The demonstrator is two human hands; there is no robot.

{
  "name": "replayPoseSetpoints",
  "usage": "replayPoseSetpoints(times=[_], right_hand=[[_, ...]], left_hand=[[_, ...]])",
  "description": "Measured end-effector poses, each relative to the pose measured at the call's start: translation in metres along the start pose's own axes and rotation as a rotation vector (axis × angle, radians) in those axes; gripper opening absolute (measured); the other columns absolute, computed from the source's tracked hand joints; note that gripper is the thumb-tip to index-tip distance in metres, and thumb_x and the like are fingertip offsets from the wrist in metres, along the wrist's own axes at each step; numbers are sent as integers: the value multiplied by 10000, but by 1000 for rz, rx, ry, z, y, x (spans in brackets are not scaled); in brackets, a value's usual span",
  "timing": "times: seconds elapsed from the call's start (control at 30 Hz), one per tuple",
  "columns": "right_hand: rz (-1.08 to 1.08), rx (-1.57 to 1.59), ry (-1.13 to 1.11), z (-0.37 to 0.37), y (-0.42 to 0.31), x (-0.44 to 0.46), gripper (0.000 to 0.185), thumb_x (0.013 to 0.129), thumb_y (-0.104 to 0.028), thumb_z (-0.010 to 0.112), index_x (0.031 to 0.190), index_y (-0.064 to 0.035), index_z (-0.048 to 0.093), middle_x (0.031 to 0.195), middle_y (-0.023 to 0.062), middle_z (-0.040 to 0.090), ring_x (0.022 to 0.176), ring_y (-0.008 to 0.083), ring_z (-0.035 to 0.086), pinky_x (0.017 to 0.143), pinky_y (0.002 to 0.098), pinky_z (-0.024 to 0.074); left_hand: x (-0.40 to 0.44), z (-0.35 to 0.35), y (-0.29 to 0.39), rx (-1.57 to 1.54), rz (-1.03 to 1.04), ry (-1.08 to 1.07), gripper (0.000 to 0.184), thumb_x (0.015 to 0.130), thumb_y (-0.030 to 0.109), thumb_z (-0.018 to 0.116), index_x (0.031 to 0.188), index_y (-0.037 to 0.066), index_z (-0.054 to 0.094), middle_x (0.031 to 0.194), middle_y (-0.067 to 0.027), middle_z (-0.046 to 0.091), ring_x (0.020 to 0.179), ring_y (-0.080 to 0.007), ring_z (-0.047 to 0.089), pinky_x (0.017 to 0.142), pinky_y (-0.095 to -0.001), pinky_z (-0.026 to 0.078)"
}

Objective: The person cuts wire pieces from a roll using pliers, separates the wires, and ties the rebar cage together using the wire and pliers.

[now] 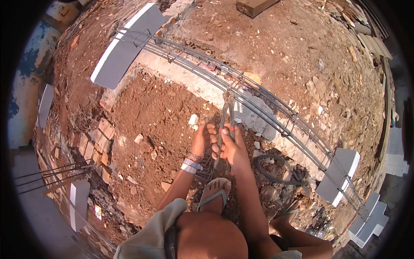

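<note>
My right hand [233,149] is closed around the handles of a pair of pincers [227,110], which have red marks on the grips. The jaws point away from me and meet the near bars of a long rebar cage [194,67], close to one of its stirrups. Just left of the handles is my left hand [205,139], its fingers curled in; whatever they may hold is too small to make out. Bent steel stirrups [206,169] lie on the soil below my left wrist. A coil of tie wire [276,168] rests right of my right forearm.
The cage spans a grey block [127,52] at upper left and another grey block [338,177] at right, above a concrete strip [172,77]. Broken bricks [97,144] are piled at left. More bars [54,175] stick out at far left. A wooden beam [254,6] lies at the top.
</note>
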State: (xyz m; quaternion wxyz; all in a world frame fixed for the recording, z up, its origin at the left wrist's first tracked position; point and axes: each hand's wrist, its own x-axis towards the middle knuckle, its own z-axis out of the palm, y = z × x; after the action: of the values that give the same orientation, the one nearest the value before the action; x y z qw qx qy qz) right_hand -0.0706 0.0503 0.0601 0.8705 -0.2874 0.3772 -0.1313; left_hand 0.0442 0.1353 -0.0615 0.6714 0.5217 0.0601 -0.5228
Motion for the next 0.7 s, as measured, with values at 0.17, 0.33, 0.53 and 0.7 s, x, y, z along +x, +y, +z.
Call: replayPoseSetpoints(times=[0.17, 0.33, 0.53, 0.7], right_hand=[[143, -61, 18, 15, 7, 4, 280, 959, -346, 616, 1091, -113, 533, 711, -29, 482, 543, 85, 461, 462, 261, 394], [270, 308, -265, 4, 15, 14, 282, 980, -415, 563, 987, -134, 544, 682, -70, 378, 521, 48, 351, 443, 232, 303], [153, -419, 63, -5, -1, 10, 305, 987, -380, 554, 934, -83, 513, 651, -22, 465, 516, 95, 421, 438, 274, 331], [-362, -1055, 508, 8, 40, 23, 330, 862, -231, 643, 966, 48, 500, 811, 271, 616, 836, 473, 628, 721, 512, 479]], left_hand=[[-18, 24, 12, 12, 0, 102, 512, 982, 524, 408, 984, 36, 565, 835, -80, 641, 716, -172, 615, 665, -326, 523], [31, -36, -37, -49, -69, -68, 480, 990, 499, 402, 1017, 50, 566, 894, -96, 631, 739, -197, 616, 668, -329, 532], [13, -8, -16, -150, 14, 18, 413, 980, 473, 459, 986, 78, 577, 842, -48, 595, 718, -176, 595, 734, -314, 493], [-12, 35, 29, 78, 203, 5, 433, 985, 444, 477, 1041, 29, 587, 893, -47, 646, 753, -139, 629, 689, -268, 498]])
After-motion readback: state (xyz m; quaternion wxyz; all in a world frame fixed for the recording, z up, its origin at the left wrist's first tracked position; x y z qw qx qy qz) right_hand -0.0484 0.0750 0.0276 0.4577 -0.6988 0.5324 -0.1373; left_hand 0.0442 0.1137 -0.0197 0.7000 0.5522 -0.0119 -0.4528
